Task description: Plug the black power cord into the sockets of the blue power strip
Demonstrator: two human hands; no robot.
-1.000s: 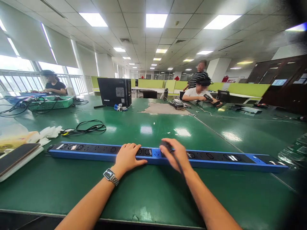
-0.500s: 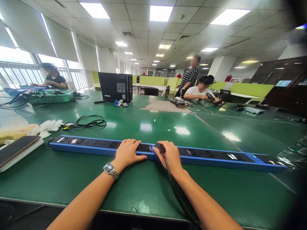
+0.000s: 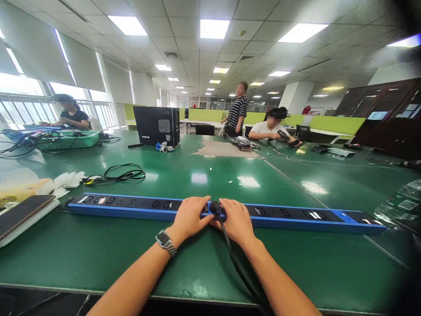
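Observation:
A long blue-and-black power strip (image 3: 131, 208) with rows of sockets lies across the table in front of me. A black plug (image 3: 215, 207) sits upright at the strip's middle, and its black cable (image 3: 232, 252) runs down toward the table's near edge. My left hand (image 3: 191, 217), with a watch on the wrist, grips the strip just left of the plug, thumb on the near side. Just right of the plug, my right hand (image 3: 238, 219) is round the strip, its fingers over the top and its thumb low in front. How deep the plug sits is hidden.
On the left lie a phone-like slab (image 3: 28, 215), crumpled tissues (image 3: 67, 182) and a coiled cable (image 3: 123, 173). Farther back stand a green basket (image 3: 75, 140) and a black computer case (image 3: 156, 126). A plastic bottle (image 3: 403, 204) lies right. Three people are beyond.
My left hand has slid right along the strip toward the plug. My right hand has let go of the plug and moved onto the strip. The standing person has moved left.

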